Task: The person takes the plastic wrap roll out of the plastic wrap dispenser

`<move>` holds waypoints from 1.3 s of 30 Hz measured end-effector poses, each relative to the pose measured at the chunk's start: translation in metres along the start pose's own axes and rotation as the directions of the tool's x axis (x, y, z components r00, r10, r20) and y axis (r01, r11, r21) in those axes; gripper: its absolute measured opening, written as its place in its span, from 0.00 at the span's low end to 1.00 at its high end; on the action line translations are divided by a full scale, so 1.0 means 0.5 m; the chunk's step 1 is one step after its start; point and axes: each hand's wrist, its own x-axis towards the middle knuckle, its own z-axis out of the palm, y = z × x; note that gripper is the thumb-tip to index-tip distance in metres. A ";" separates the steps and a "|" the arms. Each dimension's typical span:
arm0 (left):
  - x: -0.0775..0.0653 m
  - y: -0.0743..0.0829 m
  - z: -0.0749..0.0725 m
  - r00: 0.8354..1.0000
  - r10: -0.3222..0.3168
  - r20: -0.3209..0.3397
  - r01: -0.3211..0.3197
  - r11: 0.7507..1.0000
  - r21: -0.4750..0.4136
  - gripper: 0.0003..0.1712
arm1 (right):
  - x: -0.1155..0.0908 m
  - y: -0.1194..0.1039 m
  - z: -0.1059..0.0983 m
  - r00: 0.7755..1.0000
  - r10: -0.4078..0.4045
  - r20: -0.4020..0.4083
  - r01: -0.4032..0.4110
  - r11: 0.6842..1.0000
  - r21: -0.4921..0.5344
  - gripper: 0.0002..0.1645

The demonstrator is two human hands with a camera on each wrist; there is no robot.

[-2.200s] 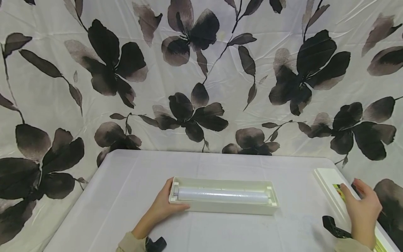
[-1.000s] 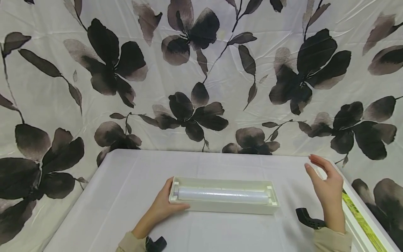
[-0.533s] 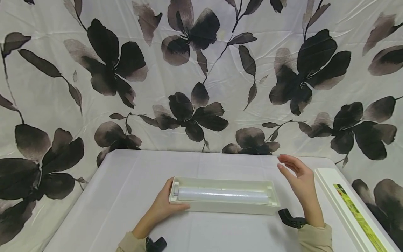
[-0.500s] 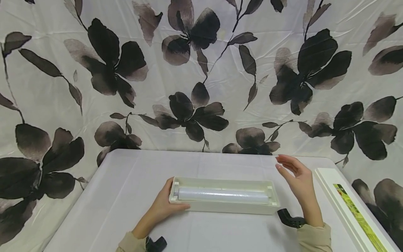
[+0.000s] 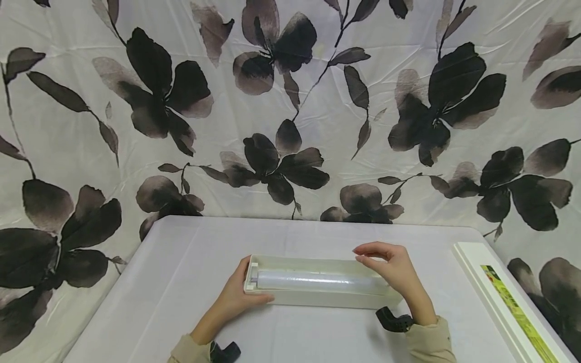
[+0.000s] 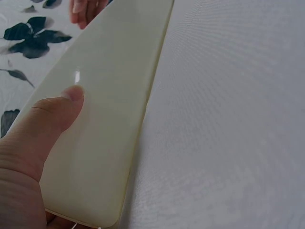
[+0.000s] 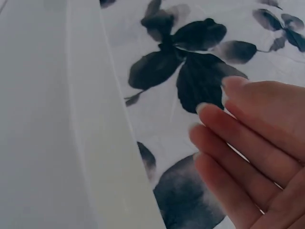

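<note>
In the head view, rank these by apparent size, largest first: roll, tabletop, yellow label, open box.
1. Tabletop
2. Open box
3. Roll, lying inside the box
4. Yellow label, cut off by the frame's bottom edge

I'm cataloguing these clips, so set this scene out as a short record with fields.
Left hand: grips the left end of the pale box
Right hand: by the box's right end, holding nothing; contact unclear
Inside box: shiny pale roll
Right side of table: long white piece with yellow label
Behind: flowered cloth
</note>
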 end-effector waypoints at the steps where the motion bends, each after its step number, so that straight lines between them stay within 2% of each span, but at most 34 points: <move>1: 0.000 0.000 0.000 1.000 -0.002 0.000 0.002 1.000 0.001 0.61 | -0.001 0.001 0.003 0.999 0.025 0.032 -0.025 1.000 -0.006 0.10; 5: -0.002 0.000 0.000 1.000 -0.009 -0.003 0.009 1.000 0.003 0.61 | -0.002 0.012 0.014 0.982 0.122 0.141 -0.124 0.992 0.001 0.11; 10: -0.003 0.001 0.000 1.000 -0.015 -0.001 0.015 1.000 0.006 0.62 | -0.002 0.026 0.024 0.955 0.160 0.248 -0.165 0.986 -0.001 0.13; 20: -0.003 0.005 -0.001 1.000 0.001 -0.001 -0.001 1.000 0.002 0.61 | 0.001 0.054 0.036 0.936 0.160 0.313 -0.137 0.986 -0.094 0.17; 25: -0.002 0.004 0.000 1.000 -0.003 -0.002 0.003 1.000 0.000 0.62 | 0.001 0.060 0.041 0.929 0.136 0.344 -0.099 0.987 -0.123 0.19; 33: -0.001 0.001 0.001 1.000 -0.007 0.001 0.007 1.000 -0.008 0.62 | 0.001 0.065 0.049 0.916 0.104 0.388 -0.015 0.974 -0.225 0.22; 39: -0.001 0.000 0.001 1.000 -0.008 -0.001 0.008 1.000 -0.001 0.62 | -0.001 0.062 0.051 0.906 0.124 0.404 -0.020 0.968 -0.252 0.23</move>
